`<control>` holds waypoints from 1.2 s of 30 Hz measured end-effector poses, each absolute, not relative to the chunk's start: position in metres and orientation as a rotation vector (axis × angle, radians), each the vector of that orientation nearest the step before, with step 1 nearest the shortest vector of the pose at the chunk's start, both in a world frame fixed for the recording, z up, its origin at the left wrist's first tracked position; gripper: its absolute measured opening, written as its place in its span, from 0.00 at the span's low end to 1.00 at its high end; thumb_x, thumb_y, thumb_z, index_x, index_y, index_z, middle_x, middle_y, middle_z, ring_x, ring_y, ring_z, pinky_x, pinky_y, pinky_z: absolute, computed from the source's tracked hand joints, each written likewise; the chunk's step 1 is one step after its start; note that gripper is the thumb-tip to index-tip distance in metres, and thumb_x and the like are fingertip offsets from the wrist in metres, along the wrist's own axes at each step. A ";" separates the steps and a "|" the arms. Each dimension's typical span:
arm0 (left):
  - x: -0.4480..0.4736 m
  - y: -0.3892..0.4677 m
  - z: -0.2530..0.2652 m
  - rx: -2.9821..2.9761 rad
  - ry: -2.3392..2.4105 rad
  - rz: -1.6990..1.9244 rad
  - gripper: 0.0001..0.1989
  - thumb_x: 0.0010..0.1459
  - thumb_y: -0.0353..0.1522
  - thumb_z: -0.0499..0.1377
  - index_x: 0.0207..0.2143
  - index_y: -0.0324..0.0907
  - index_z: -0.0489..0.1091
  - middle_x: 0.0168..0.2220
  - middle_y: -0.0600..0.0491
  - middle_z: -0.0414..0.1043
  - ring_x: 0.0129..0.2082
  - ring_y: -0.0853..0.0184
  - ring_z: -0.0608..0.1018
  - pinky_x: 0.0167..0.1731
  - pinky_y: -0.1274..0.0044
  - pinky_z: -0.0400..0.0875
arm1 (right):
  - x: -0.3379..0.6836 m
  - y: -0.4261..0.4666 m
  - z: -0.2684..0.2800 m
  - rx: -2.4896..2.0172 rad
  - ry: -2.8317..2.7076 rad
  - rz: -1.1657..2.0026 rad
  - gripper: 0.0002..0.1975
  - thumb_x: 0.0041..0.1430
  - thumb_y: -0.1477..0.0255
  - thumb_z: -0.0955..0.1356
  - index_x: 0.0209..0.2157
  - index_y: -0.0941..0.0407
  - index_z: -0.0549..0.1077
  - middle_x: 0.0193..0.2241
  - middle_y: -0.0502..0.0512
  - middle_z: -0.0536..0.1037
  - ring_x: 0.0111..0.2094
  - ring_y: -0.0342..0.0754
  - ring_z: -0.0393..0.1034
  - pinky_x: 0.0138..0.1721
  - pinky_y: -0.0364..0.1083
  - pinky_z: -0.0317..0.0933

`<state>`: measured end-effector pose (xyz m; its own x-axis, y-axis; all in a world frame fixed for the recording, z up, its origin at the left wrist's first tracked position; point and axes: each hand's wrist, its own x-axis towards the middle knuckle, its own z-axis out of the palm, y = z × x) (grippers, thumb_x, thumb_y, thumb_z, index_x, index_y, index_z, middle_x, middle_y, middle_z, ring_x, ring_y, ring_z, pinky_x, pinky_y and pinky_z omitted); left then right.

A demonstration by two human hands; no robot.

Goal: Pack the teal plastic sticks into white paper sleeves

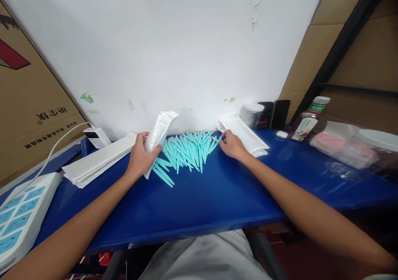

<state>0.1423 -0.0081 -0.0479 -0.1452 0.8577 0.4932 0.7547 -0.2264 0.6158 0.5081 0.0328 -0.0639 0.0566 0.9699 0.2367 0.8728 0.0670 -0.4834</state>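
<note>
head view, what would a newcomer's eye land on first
Probably the bright heap of turquoise sticks at the back of the blue table, in front of the white wall. Next, the shiny packet held tilted in the left hand at the heap's left, with the right hand at its right edge.

A white plastic power strip with blue sockets lies near left; beyond it, a white boxy device stands near a brown cardboard box. Far right stand a clear white-lidded jar, a thin black slab and a clear green-banded bottle.
</note>
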 end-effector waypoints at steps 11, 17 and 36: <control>0.143 -0.007 -0.053 2.003 1.854 1.261 0.33 0.56 0.47 0.67 0.60 0.47 0.64 0.52 0.49 0.75 0.49 0.53 0.79 0.43 0.68 0.72 | 0.492 0.043 -0.052 -2.077 -2.111 0.260 0.18 0.66 0.58 0.68 0.39 0.60 0.80 0.35 0.66 0.84 0.38 0.58 0.80 0.32 0.47 0.61; 0.141 -0.007 -0.052 2.021 1.852 1.239 0.34 0.57 0.48 0.66 0.61 0.46 0.64 0.52 0.48 0.75 0.48 0.54 0.79 0.43 0.67 0.72 | 0.507 0.042 -0.040 -2.168 -2.158 0.405 0.14 0.63 0.65 0.69 0.31 0.60 0.81 0.27 0.64 0.82 0.31 0.57 0.80 0.33 0.48 0.65; 0.154 -0.021 -0.047 2.440 1.507 0.750 0.31 0.61 0.46 0.63 0.64 0.46 0.65 0.56 0.46 0.74 0.49 0.54 0.79 0.43 0.69 0.72 | 0.527 -0.010 0.005 -1.084 -2.259 0.756 0.23 0.77 0.52 0.56 0.45 0.55 0.71 0.37 0.55 0.72 0.36 0.50 0.65 0.40 0.49 0.66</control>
<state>0.1537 -0.0215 -0.0471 0.3601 0.8749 0.3238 0.7858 -0.4715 0.4002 0.5265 -0.0100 0.0055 -0.5457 0.8116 0.2085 0.5224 0.5241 -0.6727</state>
